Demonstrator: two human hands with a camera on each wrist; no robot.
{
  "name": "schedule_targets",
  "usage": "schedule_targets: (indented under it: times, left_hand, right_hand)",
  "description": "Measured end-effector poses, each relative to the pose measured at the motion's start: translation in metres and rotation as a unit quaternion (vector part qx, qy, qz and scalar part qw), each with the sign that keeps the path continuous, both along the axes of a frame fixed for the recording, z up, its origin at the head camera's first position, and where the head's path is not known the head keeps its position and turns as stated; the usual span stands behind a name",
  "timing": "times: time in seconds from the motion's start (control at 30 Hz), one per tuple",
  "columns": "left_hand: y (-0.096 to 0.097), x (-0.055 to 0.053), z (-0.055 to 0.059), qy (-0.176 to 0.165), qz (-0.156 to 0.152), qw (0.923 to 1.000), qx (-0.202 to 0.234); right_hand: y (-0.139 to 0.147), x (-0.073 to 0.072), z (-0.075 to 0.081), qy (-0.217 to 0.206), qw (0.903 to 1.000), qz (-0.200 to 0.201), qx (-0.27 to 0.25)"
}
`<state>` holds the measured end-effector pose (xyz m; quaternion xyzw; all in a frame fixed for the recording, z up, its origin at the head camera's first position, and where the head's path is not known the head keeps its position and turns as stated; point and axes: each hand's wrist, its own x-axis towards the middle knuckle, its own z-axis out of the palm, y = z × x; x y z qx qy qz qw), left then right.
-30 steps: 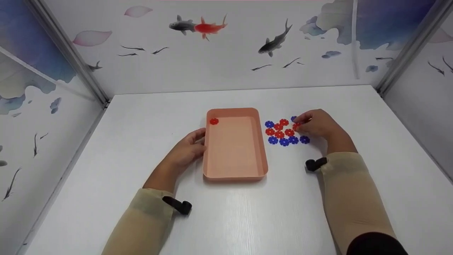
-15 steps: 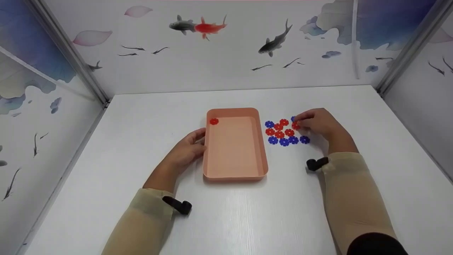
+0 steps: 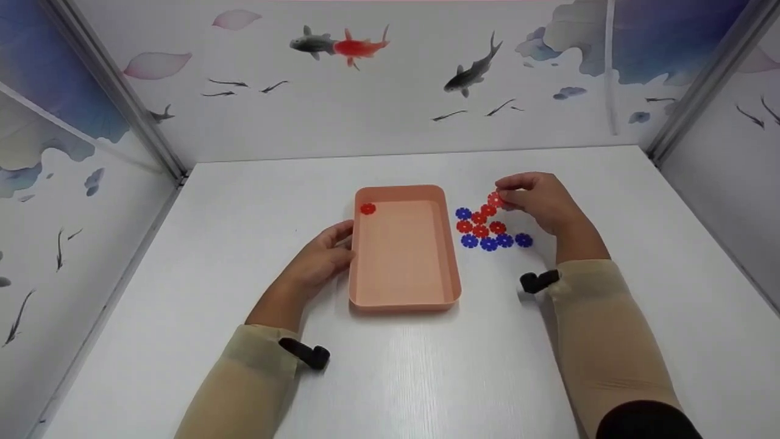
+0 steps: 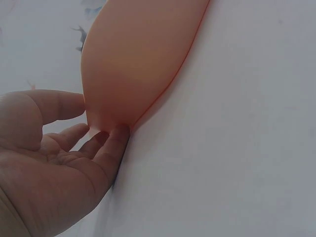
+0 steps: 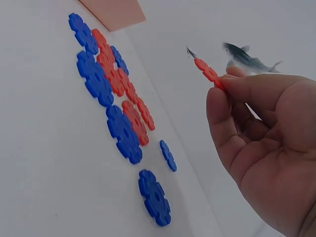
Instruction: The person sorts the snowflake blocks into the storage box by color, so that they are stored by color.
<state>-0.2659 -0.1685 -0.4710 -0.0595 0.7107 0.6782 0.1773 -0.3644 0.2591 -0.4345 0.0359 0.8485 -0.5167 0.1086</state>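
My right hand (image 3: pixel 542 201) pinches a red flower-shaped plastic disc (image 5: pixel 207 71) between thumb and finger, raised over the table in the right wrist view. Below it lies a loose group of notched discs, with several red discs (image 3: pixel 480 231) in the middle and blue discs (image 3: pixel 489 244) mostly along the near side. To their left stands a shallow peach-coloured tray (image 3: pixel 405 262). One red disc (image 3: pixel 367 208) lies in its far left corner. Fingertips of my left hand (image 3: pixel 320 259) rest against the tray's left outer wall, fingers loosely bent, as the left wrist view also shows.
The white table (image 3: pixel 390 372) is bounded by a back wall (image 3: pixel 390 116) printed with fish and by side panels with metal corner posts (image 3: pixel 134 103). A black strap with a small camera (image 3: pixel 539 281) sits on the right wrist, another (image 3: pixel 308 355) on the left.
My right hand has lifted a red disc from the right end of the group and moved it slightly up and left. The left hand and the tray have stayed put.
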Motion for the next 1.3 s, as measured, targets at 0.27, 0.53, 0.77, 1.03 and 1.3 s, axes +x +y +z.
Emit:
schedule_targets:
  times: [0.27,0.53,0.77,1.03,1.3]
  left_hand:
    - [0.0,0.002,-0.002,0.011,-0.009,0.9996,0.023]
    - [-0.001,0.002,-0.002,0.006,-0.002,0.9999,0.016]
    - [-0.001,0.002,-0.001,0.008,-0.003,0.9998,0.015]
    - [-0.002,0.0,-0.003,0.001,-0.001,1.0,0.008]
    - [-0.003,0.0,-0.002,0.007,-0.009,0.9997,0.023]
  right_hand:
    - [-0.028,0.008,0.013,0.013,0.9989,0.008,-0.044]
    - [-0.061,0.018,0.029,0.032,0.9974,0.016,-0.062]
    - [-0.093,0.025,0.036,0.033,0.9935,0.035,-0.103]
    - [-0.131,0.021,0.037,0.009,0.9882,0.078,-0.131]
    - [-0.155,0.006,0.037,-0.004,0.9776,0.082,-0.194]
